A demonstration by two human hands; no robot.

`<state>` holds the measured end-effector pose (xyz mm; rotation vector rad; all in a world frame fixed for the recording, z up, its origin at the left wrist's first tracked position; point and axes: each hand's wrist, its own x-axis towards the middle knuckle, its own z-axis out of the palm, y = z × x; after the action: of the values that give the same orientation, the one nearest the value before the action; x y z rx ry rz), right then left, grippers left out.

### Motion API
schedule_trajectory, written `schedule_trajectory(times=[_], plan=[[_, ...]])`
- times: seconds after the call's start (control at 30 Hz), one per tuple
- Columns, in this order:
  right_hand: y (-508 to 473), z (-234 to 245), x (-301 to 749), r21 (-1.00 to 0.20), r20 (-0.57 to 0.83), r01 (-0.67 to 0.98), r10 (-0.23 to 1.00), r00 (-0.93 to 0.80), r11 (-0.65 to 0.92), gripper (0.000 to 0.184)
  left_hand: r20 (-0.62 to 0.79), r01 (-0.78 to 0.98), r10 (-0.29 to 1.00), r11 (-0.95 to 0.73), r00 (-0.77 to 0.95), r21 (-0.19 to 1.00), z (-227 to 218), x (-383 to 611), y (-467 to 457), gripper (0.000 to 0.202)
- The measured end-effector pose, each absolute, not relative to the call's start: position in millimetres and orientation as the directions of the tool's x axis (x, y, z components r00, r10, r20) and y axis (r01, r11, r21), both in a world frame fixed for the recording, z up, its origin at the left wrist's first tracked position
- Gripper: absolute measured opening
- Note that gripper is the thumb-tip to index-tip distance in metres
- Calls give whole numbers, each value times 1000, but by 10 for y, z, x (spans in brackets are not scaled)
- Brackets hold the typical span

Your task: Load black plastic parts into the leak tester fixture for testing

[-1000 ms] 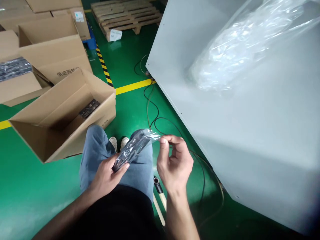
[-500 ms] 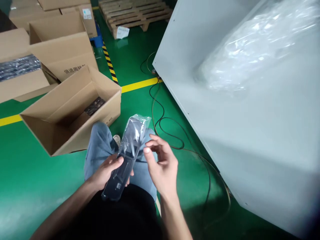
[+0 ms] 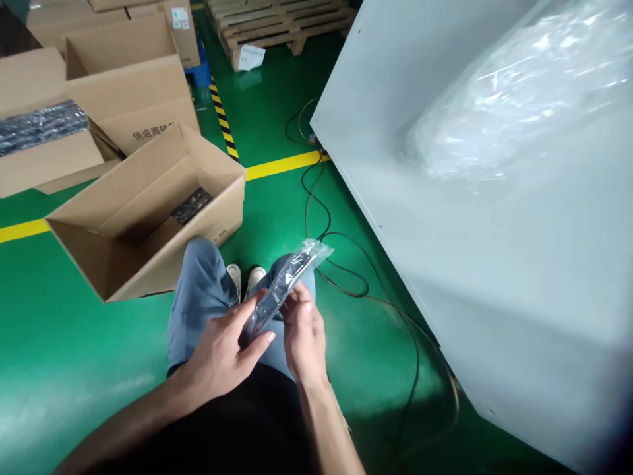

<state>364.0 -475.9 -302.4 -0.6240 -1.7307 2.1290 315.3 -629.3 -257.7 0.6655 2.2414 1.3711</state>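
Observation:
I am seated, my knees in blue jeans below me. Both hands hold a long dark part sealed in a clear plastic bag [image 3: 287, 280] over my lap. My left hand [image 3: 222, 353] grips its lower end from the left, fingers wrapped along it. From the right, my right hand [image 3: 302, 333] is closed on the same end. The bag's empty top sticks up and to the right, edge-on to me.
An open cardboard box [image 3: 148, 218] with a dark bagged part inside lies on the green floor to the left. More boxes [image 3: 99, 99] stand behind it. A grey table [image 3: 494, 264] carrying a heap of clear plastic bags [image 3: 519, 86] fills the right. Black cables [image 3: 346, 264] run underfoot.
The bagged part has turned from flat-on to edge-on. My right hand, open beside it half a second ago, has closed onto its lower end next to my left hand.

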Motion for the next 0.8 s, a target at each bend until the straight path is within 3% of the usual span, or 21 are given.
schedule_trajectory(times=[0.1, 0.17, 0.23, 0.3, 0.4, 0.47, 0.6, 0.7, 0.8], plan=[[-4788, -2995, 3643, -959, -154, 22, 454, -878, -284, 68, -95, 232, 595, 449, -798, 863, -2605, 3158, -6304, 59], [-4792, -2948, 3619, -956, -174, 38, 457, -872, -291, 65, -135, 181, 589, 446, -797, 877, -2585, 3130, -6318, 62], [-4783, -2902, 3582, -958, -171, 28, 491, -854, -285, 62, -258, 6, 579, 415, -774, 910, -2539, 3084, -6319, 63], [-4765, -2857, 3543, -970, -150, 25, 512, -846, -242, 59, -441, -282, 575, 347, -689, 894, -2485, 3028, -6297, 64], [-4739, -2777, 3521, -985, -123, 43, 506, -854, -168, 57, -634, -683, 576, 170, -516, 711, -2426, 2940, -6222, 82], [-4739, -2717, 3551, -992, -95, 33, 529, -843, -125, 56, -662, -790, 544, -1, -515, 613, -2399, 2871, -6162, 88], [-4810, -2611, 3710, -999, 29, -41, 494, -869, -14, 45, -613, -751, 438, -304, -657, 586, -2331, 2690, -6071, 83], [-4905, -2551, 3833, -995, 101, -86, 364, -926, 57, 46, -587, -708, 396, -407, -706, 577, -2272, 2569, -6035, 80], [-4987, -2502, 3884, -994, 92, -69, 319, -943, 83, 46, -545, -675, 399, -466, -738, 572, -2239, 2510, -6012, 78]])
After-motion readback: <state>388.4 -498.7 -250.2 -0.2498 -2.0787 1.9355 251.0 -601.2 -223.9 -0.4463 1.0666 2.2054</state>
